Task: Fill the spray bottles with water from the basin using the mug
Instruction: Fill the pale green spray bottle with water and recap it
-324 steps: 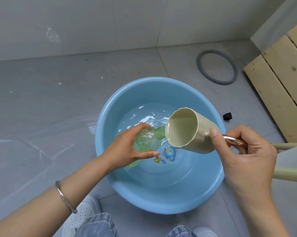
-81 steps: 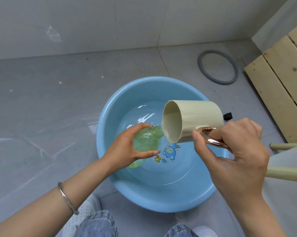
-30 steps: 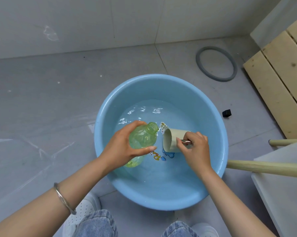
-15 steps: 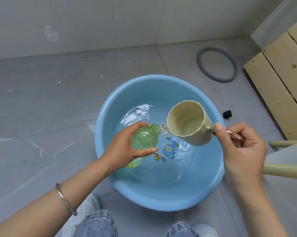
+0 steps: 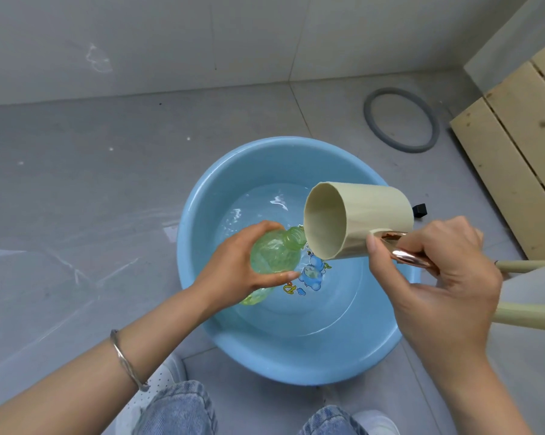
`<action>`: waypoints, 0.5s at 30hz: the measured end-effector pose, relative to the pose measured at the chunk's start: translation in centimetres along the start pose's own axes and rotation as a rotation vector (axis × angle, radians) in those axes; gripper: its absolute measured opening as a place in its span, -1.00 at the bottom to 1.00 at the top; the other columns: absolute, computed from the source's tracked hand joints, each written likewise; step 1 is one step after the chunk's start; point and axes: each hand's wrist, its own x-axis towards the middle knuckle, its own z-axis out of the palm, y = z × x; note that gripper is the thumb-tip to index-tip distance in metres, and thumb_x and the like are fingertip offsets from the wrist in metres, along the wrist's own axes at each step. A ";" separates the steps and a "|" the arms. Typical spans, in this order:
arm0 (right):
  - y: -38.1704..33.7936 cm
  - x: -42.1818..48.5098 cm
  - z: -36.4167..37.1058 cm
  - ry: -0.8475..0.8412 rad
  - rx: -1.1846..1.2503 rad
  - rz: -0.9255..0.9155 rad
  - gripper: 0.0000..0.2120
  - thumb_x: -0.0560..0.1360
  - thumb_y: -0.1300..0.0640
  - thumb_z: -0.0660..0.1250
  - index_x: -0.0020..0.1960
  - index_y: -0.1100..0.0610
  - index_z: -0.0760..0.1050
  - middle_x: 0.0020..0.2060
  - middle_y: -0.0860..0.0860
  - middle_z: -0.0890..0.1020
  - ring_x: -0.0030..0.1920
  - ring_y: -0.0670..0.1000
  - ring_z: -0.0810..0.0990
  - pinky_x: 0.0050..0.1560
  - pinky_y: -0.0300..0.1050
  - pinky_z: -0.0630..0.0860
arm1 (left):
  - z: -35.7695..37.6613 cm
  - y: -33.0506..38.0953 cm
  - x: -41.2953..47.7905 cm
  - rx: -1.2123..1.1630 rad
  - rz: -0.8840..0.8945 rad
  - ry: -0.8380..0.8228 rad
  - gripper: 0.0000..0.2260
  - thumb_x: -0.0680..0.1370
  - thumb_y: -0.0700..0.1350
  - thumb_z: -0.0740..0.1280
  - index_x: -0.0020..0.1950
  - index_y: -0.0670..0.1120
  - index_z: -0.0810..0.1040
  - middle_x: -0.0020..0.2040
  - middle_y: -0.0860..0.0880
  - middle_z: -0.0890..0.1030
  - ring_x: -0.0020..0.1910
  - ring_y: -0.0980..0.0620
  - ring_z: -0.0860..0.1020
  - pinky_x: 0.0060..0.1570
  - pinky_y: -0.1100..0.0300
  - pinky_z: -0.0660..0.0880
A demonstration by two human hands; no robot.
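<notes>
A blue basin (image 5: pixel 202 215) holding shallow water sits on the grey floor. Over it my left hand (image 5: pixel 233 271) grips a clear green bottle (image 5: pixel 274 254), tilted with its open neck pointing up and right. My right hand (image 5: pixel 437 271) holds the shiny copper handle of a cream mug (image 5: pixel 359 219). The mug is tipped on its side with its mouth facing left, its lower rim right beside the bottle's neck. The bottle's lower part is hidden behind my left hand.
A grey rubber ring (image 5: pixel 401 119) lies on the floor behind the basin. A small black cap (image 5: pixel 419 210) sits at the basin's right rim. Wooden slats (image 5: pixel 515 146) stand at right, with pale wooden poles (image 5: pixel 528 265) and a grey stool edge below. My knees are at the bottom.
My right hand dipped the mug into the basin water, lifted it out, and has now tipped it sideways against the bottle's neck. My left hand kept the bottle in place.
</notes>
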 end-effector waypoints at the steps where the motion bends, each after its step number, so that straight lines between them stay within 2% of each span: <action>1: -0.1 0.1 0.0 -0.002 -0.017 -0.030 -0.66 0.44 0.12 0.40 -0.42 0.23 0.38 -0.46 -0.06 0.36 -0.30 -0.06 0.23 -0.13 -0.16 0.24 | 0.0 0.0 0.0 0.003 0.000 -0.002 -0.44 0.24 0.32 0.52 0.17 0.29 0.42 0.12 0.30 0.55 0.13 0.26 0.50 0.11 0.48 0.34; 4: -0.3 0.2 0.1 -0.003 -0.067 -0.107 -0.67 0.44 0.16 0.41 -0.42 0.23 0.40 -0.48 -0.04 0.35 -0.29 -0.06 0.20 -0.16 -0.13 0.19 | 0.1 -0.2 0.0 0.016 -0.001 0.003 -0.41 0.24 0.32 0.53 0.20 0.24 0.45 0.10 0.33 0.54 0.14 0.26 0.50 0.12 0.47 0.34; 9: -0.6 0.4 0.2 0.009 -0.112 -0.204 -0.68 0.44 0.18 0.43 -0.42 0.21 0.42 -0.39 -0.13 0.29 -0.24 -0.12 0.18 -0.09 -0.15 0.20 | 0.1 -0.3 0.0 0.028 -0.005 0.005 -0.38 0.22 0.38 0.50 0.22 0.27 0.44 0.12 0.36 0.51 0.16 0.25 0.49 0.16 0.39 0.37; 12: -0.8 0.5 0.1 0.009 -0.129 -0.241 -0.67 0.45 0.17 0.42 -0.43 0.21 0.43 -0.36 -0.19 0.27 -0.24 -0.11 0.18 -0.06 -0.19 0.19 | 0.1 -0.3 0.0 0.024 -0.005 0.002 -0.42 0.25 0.32 0.53 0.18 0.32 0.40 0.12 0.39 0.49 0.17 0.26 0.48 0.17 0.42 0.35; 15: -0.9 0.6 0.1 0.012 -0.157 -0.291 -0.66 0.47 0.17 0.42 -0.43 0.22 0.45 -0.39 -0.15 0.32 -0.27 -0.06 0.22 -0.02 -0.19 0.21 | 0.1 -0.4 0.0 0.034 -0.005 0.005 -0.42 0.26 0.29 0.55 0.18 0.33 0.39 0.14 0.35 0.51 0.18 0.25 0.48 0.16 0.41 0.35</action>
